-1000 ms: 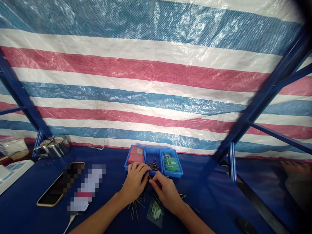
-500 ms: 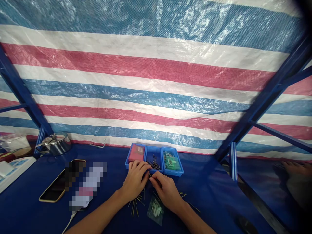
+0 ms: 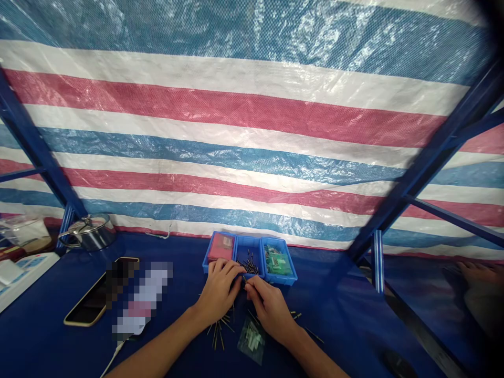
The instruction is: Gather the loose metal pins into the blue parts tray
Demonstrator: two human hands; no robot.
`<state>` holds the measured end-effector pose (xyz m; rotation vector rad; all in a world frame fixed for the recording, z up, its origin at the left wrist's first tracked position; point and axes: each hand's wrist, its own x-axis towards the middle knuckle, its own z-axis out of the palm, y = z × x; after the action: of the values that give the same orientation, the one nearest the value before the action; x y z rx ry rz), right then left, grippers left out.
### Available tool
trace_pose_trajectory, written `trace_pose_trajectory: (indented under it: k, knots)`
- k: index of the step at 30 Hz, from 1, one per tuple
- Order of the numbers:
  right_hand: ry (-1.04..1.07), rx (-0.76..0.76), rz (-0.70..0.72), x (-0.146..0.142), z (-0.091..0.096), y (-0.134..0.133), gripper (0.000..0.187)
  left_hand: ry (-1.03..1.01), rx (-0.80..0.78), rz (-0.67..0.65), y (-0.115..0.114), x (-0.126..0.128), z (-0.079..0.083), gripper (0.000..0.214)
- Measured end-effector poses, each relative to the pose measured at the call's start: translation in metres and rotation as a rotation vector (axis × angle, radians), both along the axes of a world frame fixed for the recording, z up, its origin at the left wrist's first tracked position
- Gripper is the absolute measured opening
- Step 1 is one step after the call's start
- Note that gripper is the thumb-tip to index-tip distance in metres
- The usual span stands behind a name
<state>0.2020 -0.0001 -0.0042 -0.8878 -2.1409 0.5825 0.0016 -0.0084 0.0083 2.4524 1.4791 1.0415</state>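
Observation:
Just in front of the blue bins, my left hand (image 3: pixel 219 294) and my right hand (image 3: pixel 268 305) are close together. Their fingertips pinch a thin metal rod (image 3: pixel 244 280), mostly covered by the fingers. More thin rods, dark with brassy parts, lie in the middle blue bin (image 3: pixel 248 242). Beneath and beside my left hand, several loose rods (image 3: pixel 219 334) are spread on the table. A clear bag (image 3: pixel 252 341) with pale small pieces rests below my right hand. A few other rods (image 3: pixel 314 335) lie to its right.
The left bin holds a red packet (image 3: pixel 221 247); the right bin has green packets (image 3: pixel 277 261). A phone (image 3: pixel 88 302) and a blurred-out item (image 3: pixel 144 299) with a cable lie left. Behind stand a metal pot (image 3: pixel 92 232) and a striped tarp (image 3: pixel 236 178). Blue frame posts (image 3: pixel 417 163) flank the table.
My right hand's fingertips have shifted slightly to the right, opening a small gap from the left fingers where the rod shows. Everything else stays put.

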Motion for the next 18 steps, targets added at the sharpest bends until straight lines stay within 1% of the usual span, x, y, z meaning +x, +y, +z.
trace_pose_trajectory:
  k: [7,18]
  knots:
    - [-0.008,0.005,-0.005,0.0002,-0.0001,-0.0001,0.029,0.010,0.025,0.007,0.0000,-0.0003,0.0005,0.023]
    - [-0.023,-0.004,-0.003,-0.0007,0.0024,-0.0009,0.030,0.023,0.020,0.006,0.0002,-0.0007,0.0000,0.024]
